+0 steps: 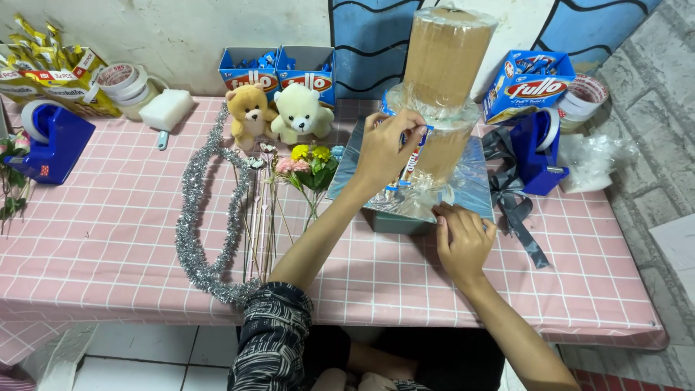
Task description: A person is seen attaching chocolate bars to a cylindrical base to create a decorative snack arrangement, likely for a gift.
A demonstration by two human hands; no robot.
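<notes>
A tall cardboard tube (pixel 443 80), wrapped in clear film, stands upright on a foil-covered base (pixel 474 181) at the back middle of the pink checked table (pixel 108 239). The left hand (pixel 385 148) is raised against the tube's left side, about halfway up; its fingers are curled and pinch a wrapped snack stick (pixel 407 163) flat against the film. The right hand (pixel 463 239) lies lower, at the front edge of the base just right of the tube's foot, fingers bent down and pressing on the foil; it grips nothing that can be made out. So the tube rises between the two hands, the left touching its side, the right just below and in front of it.

Left of the base lie small artificial flowers (pixel 313 163) and thin sticks (pixel 262 210), then a loop of silver tinsel (pixel 199 217). Behind them sit a tan teddy bear (pixel 248 112) and a white one (pixel 299 112), with open snack boxes (pixel 281 69) at the wall. A blue tape dispenser (pixel 539 148) and a grey ribbon (pixel 510 199) lie right of the base, another snack box (pixel 528 85) behind them. A second blue dispenser (pixel 51 141) stands at the far left
</notes>
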